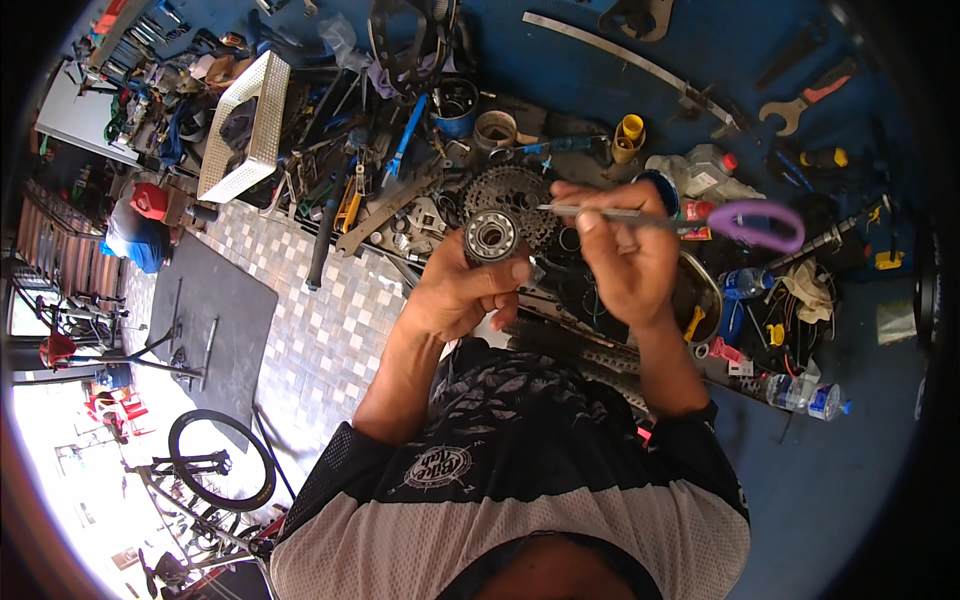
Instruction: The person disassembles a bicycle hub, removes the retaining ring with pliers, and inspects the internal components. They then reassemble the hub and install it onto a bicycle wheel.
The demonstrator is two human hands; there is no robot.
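Observation:
My left hand (465, 290) is closed around a round metal bicycle hub part (491, 235), its open end facing up with a ring-shaped bearing inside. In my right hand (632, 265) are scissors (750, 222) with a purple loop handle, gripped along the metal blades. Their thin tip points left toward the hub part, a little above and to the right of it and apart from it. Just beyond my left hand lies a bicycle sprocket cassette (510, 190) on the cluttered bench, partly hidden by the hub part.
A white perforated basket (262, 130) stands at the bench's left end. Wrenches (375, 222), a blue cup (455, 105), a yellow cup (628, 138) and plastic bottles (805, 396) crowd the bench. A bicycle wheel (220, 460) and a dark mat (215, 330) are on the left.

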